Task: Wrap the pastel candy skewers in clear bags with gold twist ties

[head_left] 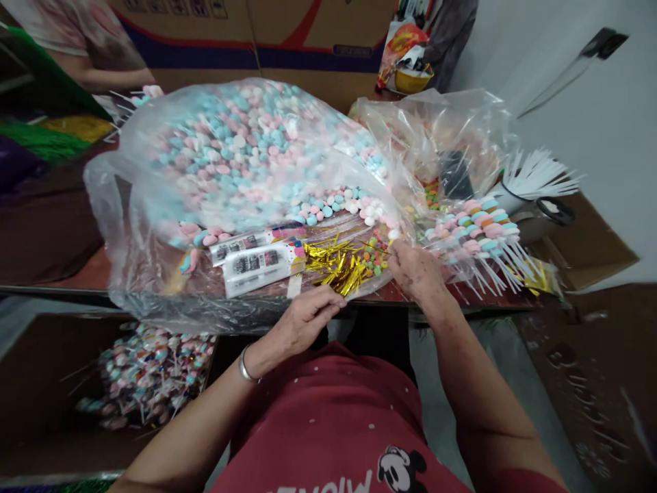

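Note:
At the table's front edge, my left hand (pixel 313 316) is closed on the rim of a clear plastic bag (pixel 169 308). My right hand (pixel 417 270) is closed beside small colourful candies (pixel 376 252); what its fingers pinch is too small to make out. Gold twist ties (pixel 339 263) lie between the hands. Left of them are two white printed packets (pixel 264 267). Behind, the big bag holds pink, blue and white candies (pixel 246 150), some spilling from its opening. Right of my right hand lies a stack of candy skewers (pixel 475 229) with white sticks.
White sticks (pixel 538 178) stand in a container at the right. A second clear bag (pixel 441 130) sits behind. Below left, a cardboard box (pixel 41 397) holds finished-looking candy sticks (pixel 154 370). Another person's arm (pixel 110 77) shows at the upper left. Large cartons (pixel 205 34) stand behind.

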### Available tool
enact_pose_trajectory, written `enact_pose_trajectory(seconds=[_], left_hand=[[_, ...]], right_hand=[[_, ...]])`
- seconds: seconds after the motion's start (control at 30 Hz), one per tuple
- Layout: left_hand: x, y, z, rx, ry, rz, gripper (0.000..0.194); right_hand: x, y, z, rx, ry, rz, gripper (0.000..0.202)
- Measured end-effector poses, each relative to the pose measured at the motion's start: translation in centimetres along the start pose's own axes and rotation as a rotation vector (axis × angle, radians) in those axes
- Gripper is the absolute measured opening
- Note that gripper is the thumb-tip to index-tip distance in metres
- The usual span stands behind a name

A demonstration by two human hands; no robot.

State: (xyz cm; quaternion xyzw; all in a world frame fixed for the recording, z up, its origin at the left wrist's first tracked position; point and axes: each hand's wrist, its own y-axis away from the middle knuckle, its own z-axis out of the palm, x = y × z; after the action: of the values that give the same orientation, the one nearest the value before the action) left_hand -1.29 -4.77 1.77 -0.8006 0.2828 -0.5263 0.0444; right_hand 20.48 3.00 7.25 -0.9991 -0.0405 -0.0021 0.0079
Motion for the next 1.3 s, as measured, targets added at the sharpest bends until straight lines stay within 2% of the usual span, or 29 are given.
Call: enact_pose_trajectory(seconds=[0.1, 0.2, 0.3, 0.4, 0.53, 0.6, 0.67, 0.73, 0.83, 0.93, 1.03, 1.17, 1.3], left_hand=[[-0.4, -0.1, 0.0, 0.042, -0.105, 0.001, 0.015], [-0.8, -0.1, 0.3, 0.028, -0.252, 0.048, 0.016], [-0.9, 0.2, 0.6, 0.036, -0.287, 0.075, 0.015], [-0.6, 1.1, 0.2, 0.155, -0.233, 0.081, 0.014], [-0.1, 3.7, -1.7, 0.32, -0.1, -0.024, 0.012], [0.2, 5.4, -2.5, 0.314, -0.037, -0.098, 0.011], [0.3, 7.1, -2.8, 0.249, 0.003, -0.154, 0.012], [0.3, 8.4, -2.5, 0.185, 0.012, -0.186, 0.012], [0.5, 9.3, -1.5, 0.159, -0.003, -0.223, 0.011], [1.0, 9.2, -1.1, 0.163, -0.024, -0.258, 0.013], [1.7, 8.5, -2.0, 0.195, -0.072, -0.238, 0.013], [1.1, 6.3, -4.9, 0.348, -0.267, -0.194, 0.013], [-1.6, 3.4, -8.1, 0.494, -0.515, -0.165, 0.014]], right_hand=[[-0.3, -0.4, 0.2, 0.056, -0.017, -0.007, 0.023], [-1.1, -1.1, 0.7, 0.106, -0.039, -0.04, 0.025], [-2.0, -1.7, 1.2, 0.152, -0.053, -0.098, 0.03], [-2.1, -1.5, 2.0, 0.284, -0.134, -0.22, 0.037], [-1.2, -0.1, 4.1, 0.43, -0.273, -0.389, 0.037], [-0.7, 0.5, 5.3, 0.443, -0.324, -0.453, 0.036], [-0.4, 0.9, 6.3, 0.435, -0.359, -0.481, 0.036], [-0.3, 1.1, 7.0, 0.438, -0.382, -0.484, 0.036], [-0.2, 1.0, 7.3, 0.483, -0.381, -0.493, 0.035], [0.0, 0.9, 7.4, 0.553, -0.347, -0.516, 0.032], [0.2, 0.7, 7.7, 0.601, -0.341, -0.527, 0.03], [0.4, 0.5, 8.0, 0.613, -0.367, -0.535, 0.028], [0.6, 0.4, 8.0, 0.617, -0.405, -0.53, 0.028]])
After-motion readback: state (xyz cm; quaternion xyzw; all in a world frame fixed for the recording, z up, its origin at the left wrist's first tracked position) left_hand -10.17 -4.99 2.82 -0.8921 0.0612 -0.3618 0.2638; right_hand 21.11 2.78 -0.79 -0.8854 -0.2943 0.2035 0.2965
